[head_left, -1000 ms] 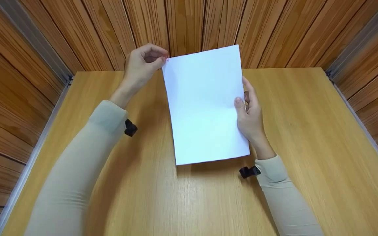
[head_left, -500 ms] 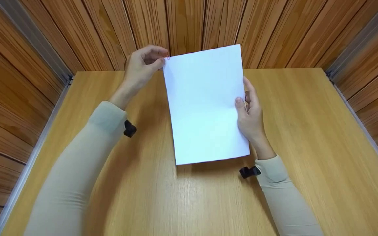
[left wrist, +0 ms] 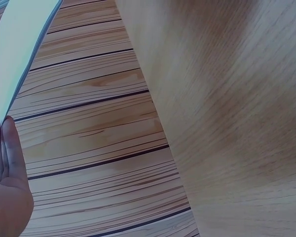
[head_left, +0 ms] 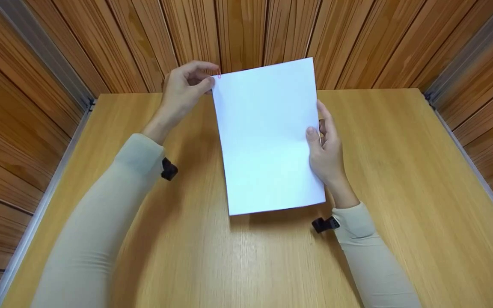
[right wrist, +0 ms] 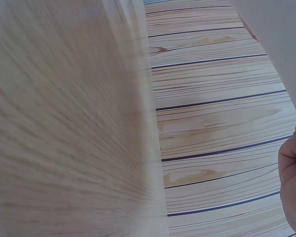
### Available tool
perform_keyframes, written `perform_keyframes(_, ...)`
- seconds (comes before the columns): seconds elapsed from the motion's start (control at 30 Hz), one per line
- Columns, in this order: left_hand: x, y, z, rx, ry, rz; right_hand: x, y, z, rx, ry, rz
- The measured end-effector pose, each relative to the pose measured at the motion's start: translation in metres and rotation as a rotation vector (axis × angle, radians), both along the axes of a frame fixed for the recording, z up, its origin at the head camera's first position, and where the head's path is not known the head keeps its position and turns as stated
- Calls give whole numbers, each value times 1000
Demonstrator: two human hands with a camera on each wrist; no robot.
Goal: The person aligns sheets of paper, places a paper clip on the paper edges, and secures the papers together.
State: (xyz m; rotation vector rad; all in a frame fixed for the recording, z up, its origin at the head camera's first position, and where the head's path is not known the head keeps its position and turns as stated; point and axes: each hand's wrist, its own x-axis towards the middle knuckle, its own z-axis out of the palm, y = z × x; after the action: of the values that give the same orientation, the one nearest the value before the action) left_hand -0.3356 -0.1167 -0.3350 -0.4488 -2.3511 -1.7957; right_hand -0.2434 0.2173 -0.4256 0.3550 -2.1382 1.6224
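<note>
Sheets of white paper (head_left: 268, 137) are held up, slightly tilted, above the table in the head view. In the left wrist view the paper (left wrist: 24, 49) shows a layered edge. A small red paper clip (head_left: 219, 74) sits on the top edge by the upper left corner. My left hand (head_left: 182, 87) pinches that corner, its thumb in front and a fingertip close to the clip. My right hand (head_left: 327, 154) grips the right edge, thumb on the front and the other fingers partly hidden behind. At the right wrist view's edge, only part of my right hand (right wrist: 293, 173) appears.
The light wooden table (head_left: 400, 171) lies beneath both hands. A wood-plank wall (head_left: 349, 42) rises behind it, with more planks on both sides. Black wrist cameras (head_left: 169, 169) hang by the sleeves.
My left thumb and fingers have shifted slightly down and left, and more of the red paper clip shows. The paper and my right hand stay almost still.
</note>
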Motion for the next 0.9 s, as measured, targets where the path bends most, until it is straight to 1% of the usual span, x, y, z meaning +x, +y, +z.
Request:
perform_keyframes(0.47,2,0,0,-9,1,11,2,-1,3,-4,-3,2)
perform_keyframes(0.9,2,1,0,6,-4,17,1,-1,3,-7,5,17)
